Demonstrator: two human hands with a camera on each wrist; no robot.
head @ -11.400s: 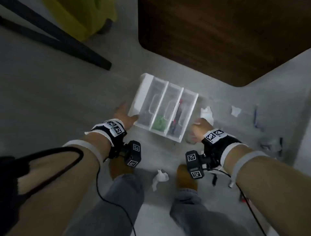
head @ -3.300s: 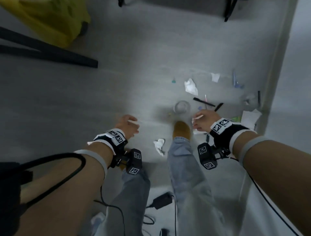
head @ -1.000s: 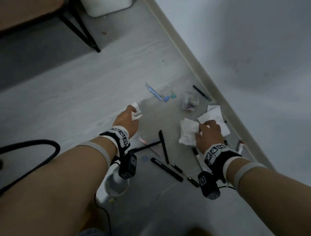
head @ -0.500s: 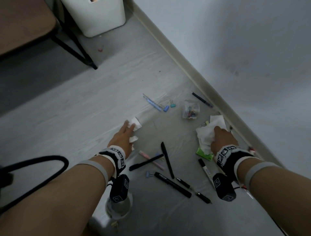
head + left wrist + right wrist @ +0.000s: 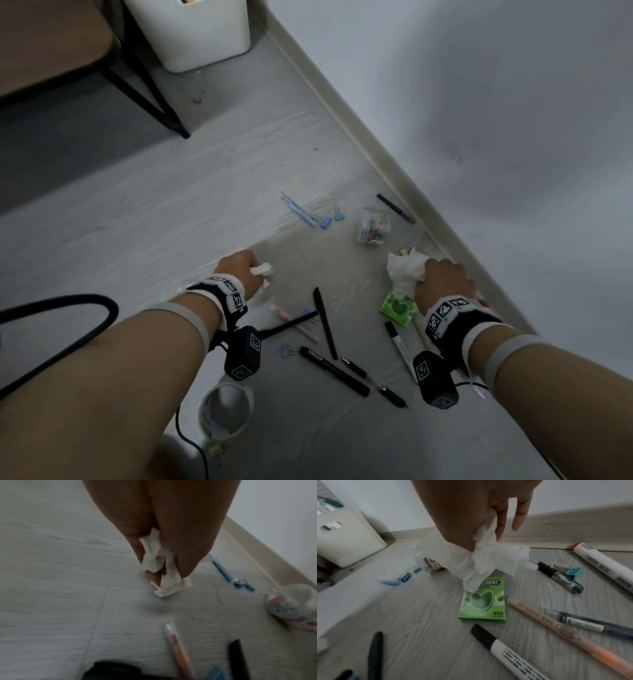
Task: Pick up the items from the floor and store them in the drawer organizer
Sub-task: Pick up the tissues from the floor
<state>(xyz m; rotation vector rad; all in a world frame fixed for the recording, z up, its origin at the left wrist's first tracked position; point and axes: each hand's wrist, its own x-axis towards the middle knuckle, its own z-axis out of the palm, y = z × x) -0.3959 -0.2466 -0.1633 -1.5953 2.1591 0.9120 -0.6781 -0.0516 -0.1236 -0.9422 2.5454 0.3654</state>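
The left hand [image 5: 239, 274] is curled round a small crumpled tissue [image 5: 161, 566] just above the floor [image 5: 171, 219], and the right hand [image 5: 442, 284] bunches a larger tissue [image 5: 489, 561] over the green mint box [image 5: 483, 604]. The drawer organizer is not in view. To do this step well, the person would likely keep both wads fully enclosed so no loose corner drags across the pens [image 5: 334, 370] and binder clips [image 5: 325, 222] scattered between the hands. Both hands should lift straight up, clear of the mint box and the clear clip tub [image 5: 373, 226] on the far side.
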